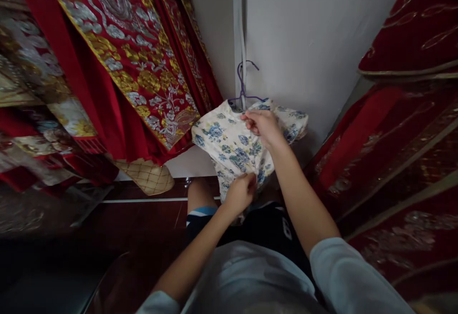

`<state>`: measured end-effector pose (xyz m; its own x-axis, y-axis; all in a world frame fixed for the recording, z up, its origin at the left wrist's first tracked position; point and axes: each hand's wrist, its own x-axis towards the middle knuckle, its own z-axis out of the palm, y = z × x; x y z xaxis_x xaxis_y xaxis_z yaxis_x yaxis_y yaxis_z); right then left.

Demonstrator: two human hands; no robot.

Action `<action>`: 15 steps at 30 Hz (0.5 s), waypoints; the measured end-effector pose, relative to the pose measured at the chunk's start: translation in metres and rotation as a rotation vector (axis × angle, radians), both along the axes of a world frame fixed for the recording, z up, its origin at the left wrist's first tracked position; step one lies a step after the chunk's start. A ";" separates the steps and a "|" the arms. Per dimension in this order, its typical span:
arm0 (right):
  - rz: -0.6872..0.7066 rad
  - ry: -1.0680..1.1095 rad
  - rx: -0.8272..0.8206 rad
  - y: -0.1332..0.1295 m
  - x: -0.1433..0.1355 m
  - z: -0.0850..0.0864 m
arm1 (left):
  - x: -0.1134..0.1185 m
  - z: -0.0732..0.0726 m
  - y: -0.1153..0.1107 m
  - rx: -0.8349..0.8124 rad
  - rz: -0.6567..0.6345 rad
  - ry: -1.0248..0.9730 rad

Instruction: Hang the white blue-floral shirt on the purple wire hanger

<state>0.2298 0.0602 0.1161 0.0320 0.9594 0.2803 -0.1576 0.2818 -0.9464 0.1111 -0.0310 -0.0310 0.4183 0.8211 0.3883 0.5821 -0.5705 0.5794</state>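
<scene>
The wearer's pale shirt [250, 271] is filling the bottom of the view, above dark shorts [265, 223]. Beyond it, the left hand [239, 193] is pinching the lower front of a floral garment [236, 147], and the right hand [263, 125] is grasping it near the neckline. The garment is hanging on a purple hanger [242, 85] in front of a pale wall [304, 32]. Red embroidered costumes [143, 70] are hanging to the left, and dark red fabric [386, 132] is hanging to the right.

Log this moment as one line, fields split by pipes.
left hand: at floral garment, lower front, grip unclear | right hand: fingertips near neckline | purple hanger: in garment | red embroidered cloth: left side
</scene>
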 end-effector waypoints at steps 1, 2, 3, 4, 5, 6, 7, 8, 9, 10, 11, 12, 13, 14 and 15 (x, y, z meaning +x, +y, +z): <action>-0.003 -0.006 0.013 -0.003 0.000 -0.003 | -0.002 0.008 0.005 0.033 -0.013 -0.048; -0.005 -0.014 0.029 -0.007 0.000 -0.006 | -0.005 0.020 0.011 0.085 -0.012 -0.118; -0.005 -0.023 0.046 -0.010 0.001 -0.008 | -0.009 0.035 0.019 0.151 -0.001 -0.200; -0.002 -0.034 0.062 -0.013 0.002 -0.009 | -0.013 0.053 0.029 0.231 0.025 -0.280; 0.004 -0.046 0.078 -0.016 0.004 -0.008 | -0.016 0.072 0.039 0.308 0.054 -0.335; 0.014 -0.061 0.093 -0.017 0.006 -0.007 | -0.019 0.091 0.050 0.368 0.062 -0.349; 0.024 -0.077 0.108 -0.017 0.008 -0.004 | -0.021 0.109 0.061 0.414 0.052 -0.336; 0.028 -0.092 0.121 -0.017 0.009 -0.002 | -0.022 0.125 0.070 0.456 0.035 -0.311; 0.025 -0.106 0.133 -0.015 0.011 0.000 | -0.022 0.138 0.077 0.492 0.019 -0.277; 0.013 -0.120 0.143 -0.013 0.012 0.001 | -0.021 0.148 0.082 0.520 0.001 -0.236; -0.010 -0.135 0.153 -0.010 0.013 0.001 | -0.020 0.156 0.085 0.545 -0.011 -0.201; -0.041 -0.157 0.162 -0.006 0.013 -0.001 | -0.018 0.161 0.085 0.563 -0.014 -0.180; -0.077 -0.187 0.169 -0.003 0.013 -0.006 | -0.017 0.165 0.085 0.574 -0.007 -0.183; -0.108 -0.223 0.170 0.000 0.011 -0.013 | -0.018 0.169 0.085 0.579 0.012 -0.217; -0.127 -0.265 0.163 0.002 0.009 -0.023 | -0.020 0.171 0.085 0.578 0.040 -0.281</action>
